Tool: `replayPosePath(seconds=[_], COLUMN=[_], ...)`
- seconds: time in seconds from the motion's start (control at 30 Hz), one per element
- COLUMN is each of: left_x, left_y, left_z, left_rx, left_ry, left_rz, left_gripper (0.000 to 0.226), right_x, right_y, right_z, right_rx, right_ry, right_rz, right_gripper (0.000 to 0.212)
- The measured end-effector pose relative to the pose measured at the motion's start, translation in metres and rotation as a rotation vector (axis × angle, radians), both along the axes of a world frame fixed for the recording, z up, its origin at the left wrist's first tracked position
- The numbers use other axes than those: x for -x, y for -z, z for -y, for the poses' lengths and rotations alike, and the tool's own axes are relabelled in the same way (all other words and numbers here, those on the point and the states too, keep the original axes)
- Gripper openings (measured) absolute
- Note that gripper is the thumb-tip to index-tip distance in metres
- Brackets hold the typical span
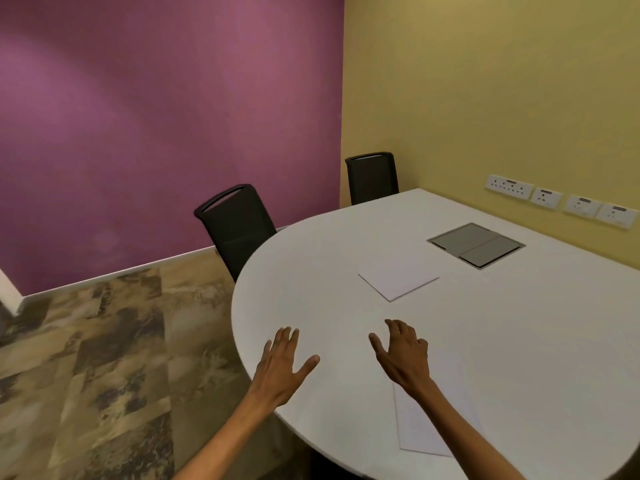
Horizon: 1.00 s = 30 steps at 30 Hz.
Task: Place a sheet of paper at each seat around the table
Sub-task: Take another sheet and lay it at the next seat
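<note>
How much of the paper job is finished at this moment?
One sheet already lies at the near edge, under the right hand. Both hands are open and empty; the left hand hovers beside it. The stack waits mid-table. The near chair and far chair have no sheet yet.

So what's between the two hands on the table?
Nothing: in the head view, only bare white table shows between the left hand and right hand.

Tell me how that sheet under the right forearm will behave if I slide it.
The sheet looks thin and lies flat, so it is probably light and floppy. On the smooth white table it should glide easily. With the right hand open above it, lifting an edge may be fiddly.
</note>
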State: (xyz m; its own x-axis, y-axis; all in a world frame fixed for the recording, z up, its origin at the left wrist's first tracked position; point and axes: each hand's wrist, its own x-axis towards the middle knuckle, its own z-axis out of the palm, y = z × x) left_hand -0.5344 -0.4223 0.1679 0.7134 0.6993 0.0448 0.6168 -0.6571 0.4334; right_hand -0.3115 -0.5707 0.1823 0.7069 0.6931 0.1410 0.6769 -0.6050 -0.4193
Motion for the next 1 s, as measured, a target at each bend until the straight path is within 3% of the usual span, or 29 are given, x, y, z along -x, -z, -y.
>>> replayPosePath(seconds=[0.23,0.47,0.7,1.0], left_x=[0.076,0.084,0.041,-0.074], left_y=[0.004,0.012,0.032,0.039], left_z=[-0.087,-0.155,-0.226,-0.335], left_rx=[-0.024,0.01,0.033,0.104], left_ry=[0.027,0.026,0.102,0.191], left_rz=[-0.002,0.006,-0.024,-0.058], left_gripper=[0.094,0.094,0.091,0.088], right_x=[0.079,0.099,0.071,-0.021], right_y=[0.019,0.027,0.049,0.066], right_z=[-0.073,-0.145,-0.213,-0.293], right_rx=[0.052,0.059,0.09,0.04], right_ry=[0.045,0.066,0.157,0.376], right_rz=[-0.059,-0.078,-0.135,-0.234], right_gripper=[0.064,0.063,0.061,0.055])
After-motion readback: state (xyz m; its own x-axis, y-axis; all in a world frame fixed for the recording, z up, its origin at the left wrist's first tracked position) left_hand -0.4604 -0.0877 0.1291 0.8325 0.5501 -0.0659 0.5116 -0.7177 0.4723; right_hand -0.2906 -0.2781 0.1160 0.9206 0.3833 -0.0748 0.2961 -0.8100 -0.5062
